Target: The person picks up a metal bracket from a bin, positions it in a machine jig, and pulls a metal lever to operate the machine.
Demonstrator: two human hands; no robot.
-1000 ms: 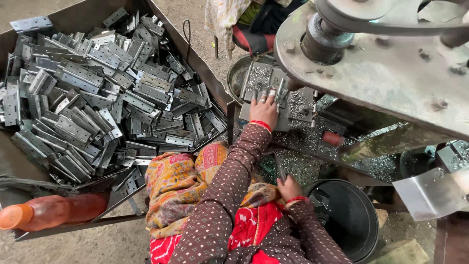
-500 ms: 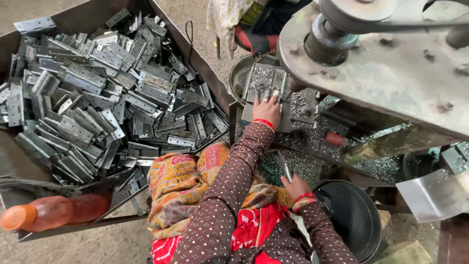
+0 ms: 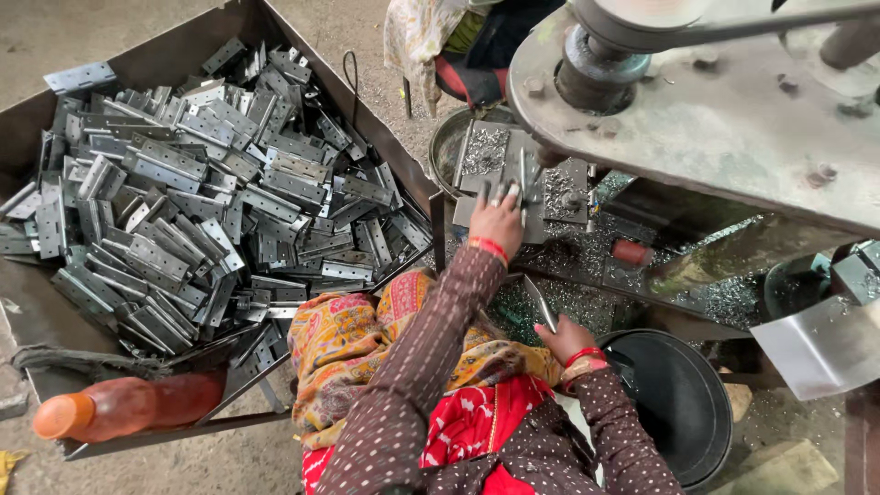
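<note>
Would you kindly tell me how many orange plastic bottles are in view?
1: the orange plastic bottle lies on its side at the near edge of the metal tray of grey hinge plates; others may be hidden.

Flat grey metal strip [image 3: 541,304] held tilted in right hand [image 3: 564,339], another strip [image 3: 522,179] under left hand [image 3: 498,220] on press bed

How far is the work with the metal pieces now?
Done: cannot tell; no finished pile shows. In hand: the left hand presses a metal piece on the press bed; the right hand holds another strip. Left: the tray is heaped with hinge plates.
</note>
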